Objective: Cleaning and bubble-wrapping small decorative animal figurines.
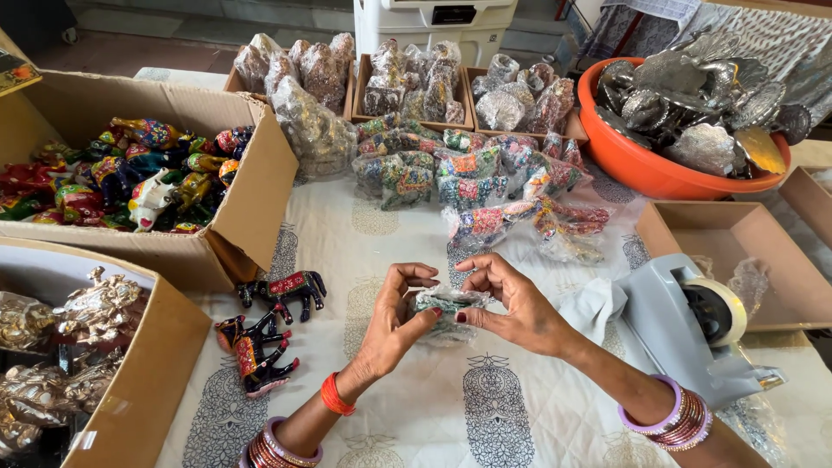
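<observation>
A small painted figurine wrapped in clear plastic (448,305) sits between both my hands above the printed tablecloth. My left hand (394,316) grips its left end with curled fingers. My right hand (511,299) pinches the plastic at its right end with thumb and fingers. Two unwrapped painted horse figurines lie to the left: one standing (286,290), one on its side (254,351).
A grey tape dispenser (685,325) stands right of my hands. Cardboard boxes of painted animals (130,173) and metallic figures (78,321) sit left. Wrapped figurines (485,186) pile behind, an orange tub of silver pieces (685,121) and an open flat box (737,260) at right.
</observation>
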